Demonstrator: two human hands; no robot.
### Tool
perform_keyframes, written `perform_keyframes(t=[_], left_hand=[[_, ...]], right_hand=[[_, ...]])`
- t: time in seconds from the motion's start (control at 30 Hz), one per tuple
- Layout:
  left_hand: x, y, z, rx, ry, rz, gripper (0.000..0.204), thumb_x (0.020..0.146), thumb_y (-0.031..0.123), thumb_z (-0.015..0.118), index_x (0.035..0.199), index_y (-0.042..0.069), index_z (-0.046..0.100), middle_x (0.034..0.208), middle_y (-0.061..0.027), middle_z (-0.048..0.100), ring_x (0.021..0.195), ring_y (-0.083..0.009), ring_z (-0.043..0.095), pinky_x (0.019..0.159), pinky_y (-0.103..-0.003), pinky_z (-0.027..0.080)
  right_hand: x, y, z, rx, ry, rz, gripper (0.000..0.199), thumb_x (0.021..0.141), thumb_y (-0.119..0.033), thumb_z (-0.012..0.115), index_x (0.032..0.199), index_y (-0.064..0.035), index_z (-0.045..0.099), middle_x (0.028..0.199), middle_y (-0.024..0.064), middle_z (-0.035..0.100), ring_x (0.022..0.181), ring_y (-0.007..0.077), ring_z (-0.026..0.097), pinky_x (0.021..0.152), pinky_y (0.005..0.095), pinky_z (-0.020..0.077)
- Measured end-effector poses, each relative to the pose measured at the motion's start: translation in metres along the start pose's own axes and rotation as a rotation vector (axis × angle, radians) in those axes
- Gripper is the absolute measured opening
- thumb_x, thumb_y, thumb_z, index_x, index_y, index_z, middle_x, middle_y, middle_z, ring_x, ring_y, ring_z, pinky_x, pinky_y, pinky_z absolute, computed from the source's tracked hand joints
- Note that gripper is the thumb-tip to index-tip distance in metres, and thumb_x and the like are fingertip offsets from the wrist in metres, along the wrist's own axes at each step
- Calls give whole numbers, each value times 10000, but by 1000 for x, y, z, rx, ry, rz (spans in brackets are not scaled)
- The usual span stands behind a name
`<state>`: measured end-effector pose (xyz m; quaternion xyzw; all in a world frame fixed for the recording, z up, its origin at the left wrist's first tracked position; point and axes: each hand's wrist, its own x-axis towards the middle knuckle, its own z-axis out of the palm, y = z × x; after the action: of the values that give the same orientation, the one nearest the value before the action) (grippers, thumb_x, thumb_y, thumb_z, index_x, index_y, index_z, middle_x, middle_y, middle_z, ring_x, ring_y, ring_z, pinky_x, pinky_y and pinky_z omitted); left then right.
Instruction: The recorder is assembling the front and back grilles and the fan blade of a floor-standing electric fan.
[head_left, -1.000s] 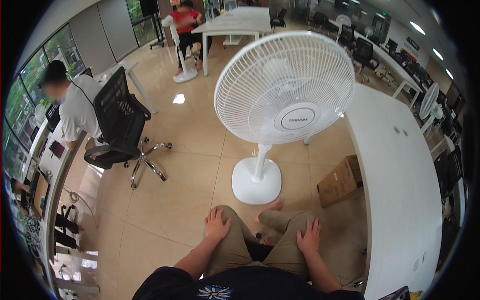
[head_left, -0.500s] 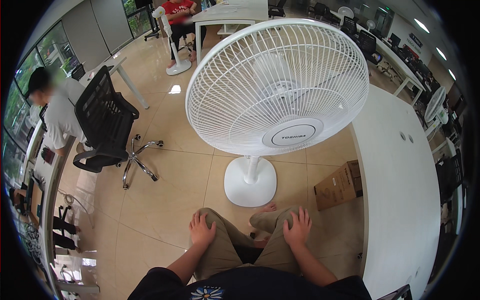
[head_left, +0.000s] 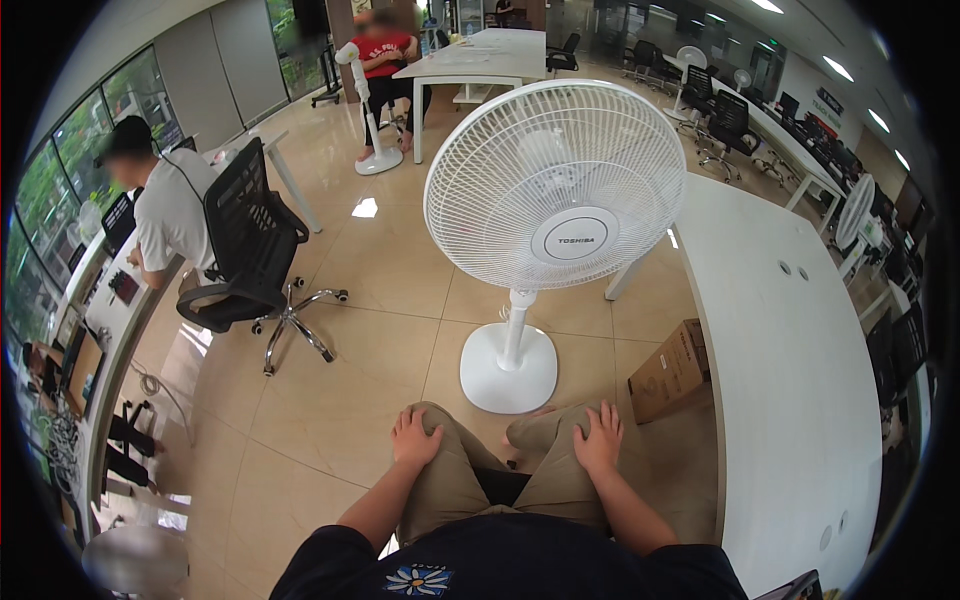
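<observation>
My left hand [head_left: 415,440] rests flat on my left knee, its fingers stretched over the khaki trousers [head_left: 440,490]. On the other knee lies my right hand [head_left: 600,440], fingers spread and holding nothing. In front of me stands a white pedestal fan [head_left: 575,238] with a round wire grille. Its short pole [head_left: 514,330] rises from a rounded square base [head_left: 508,370] on the floor, just beyond my feet. Neither hand touches the fan. The blades behind the grille are hard to make out.
A long white table [head_left: 790,370] runs along my right, with a cardboard box [head_left: 668,375] beside it. At left are a black mesh office chair [head_left: 245,240] and a person in white [head_left: 175,210] at a desk. Farther back sit another person in red [head_left: 385,55] and a second fan [head_left: 375,160].
The view has shifted, and the fan's head now appears smaller and lower, farther from me. Both hands stay on my knees. The person in white at left leans differently.
</observation>
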<state>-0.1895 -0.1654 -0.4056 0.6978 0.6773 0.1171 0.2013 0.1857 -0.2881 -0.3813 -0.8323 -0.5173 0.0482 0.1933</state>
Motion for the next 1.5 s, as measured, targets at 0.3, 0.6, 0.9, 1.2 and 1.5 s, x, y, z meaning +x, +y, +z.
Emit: perform_keyframes(t=[0.3,0.6,0.9,1.2,1.5], left_hand=[[-1,-15,12,-59,-28,-33,620,957,565,595,1430,167,554,1589,-144,410,1501,-325,341,1224,-512,264],[13,-5,7,-79,-27,-75,592,1022,584,480,1424,159,567,1581,-133,431,1492,-333,357,1213,-511,284],[18,-15,14,-178,63,0,385,985,335,665,1285,94,674,1406,-163,608,1333,-312,562,1092,-455,457],[115,161,-15,-1335,-169,-115,445,1080,312,523,1425,32,531,1351,-109,631,1251,-239,611,1037,-380,500],[219,246,4,-1862,-111,-268,520,1066,466,409,1467,139,461,1489,-37,499,1372,-238,468,1159,-498,341]], right_hand=[[-3,20,12,58,-112,-28,620,912,-427,685,1433,-113,566,1629,176,339,1524,371,271,1234,550,241],[152,9,-97,-80,-990,-191,765,928,-575,666,1460,-39,543,1482,230,548,1376,373,526,1142,473,420],[272,43,-213,620,-67,-244,305,1026,-146,604,1278,25,621,1157,127,725,1027,222,686,893,355,544],[311,43,-201,1204,-168,-37,570,1094,-490,435,1422,-39,555,1251,123,684,1073,209,670,948,360,525],[292,15,-201,1247,-288,-255,779,1078,-585,391,1631,-56,246,1554,154,479,1261,267,600,1080,421,465]])
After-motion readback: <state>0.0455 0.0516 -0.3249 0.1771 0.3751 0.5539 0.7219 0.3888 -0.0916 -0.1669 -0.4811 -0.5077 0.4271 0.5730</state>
